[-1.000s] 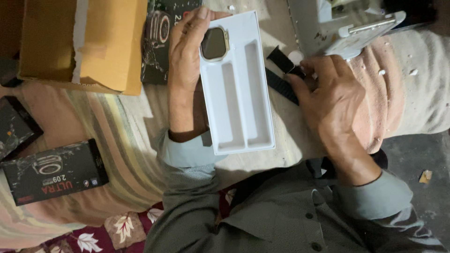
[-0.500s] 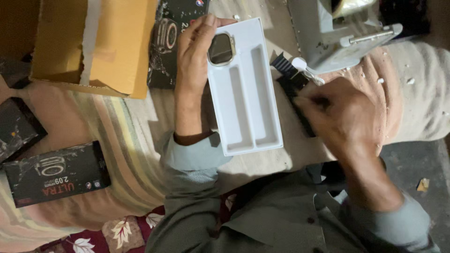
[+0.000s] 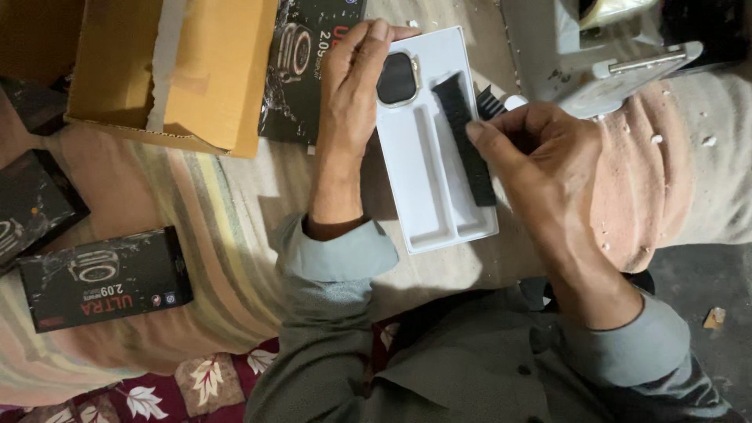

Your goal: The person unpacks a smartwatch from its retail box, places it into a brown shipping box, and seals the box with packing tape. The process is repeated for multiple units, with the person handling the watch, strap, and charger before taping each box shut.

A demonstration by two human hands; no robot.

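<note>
1. While the watch [image 3: 397,78] already sits in the top pocket of the tray [image 3: 423,188], one strap [image 3: 464,137] lies in the tray's right slot; its left slot is bare.
2. Right hand [image 3: 548,168] pinches a second strap piece [image 3: 489,102] beside the tray.
3. Left hand [image 3: 348,102] grips the tray's left edge.

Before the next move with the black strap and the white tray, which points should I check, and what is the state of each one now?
1. Left hand steadies the white tray: ok.
2. Watch body sits in the tray's top recess: ok.
3. Black strap lies along the right slot: ok; fully seated: cannot tell.
4. Left slot free: ok.
5. Right hand grips the second strap piece: cannot tell.
</note>
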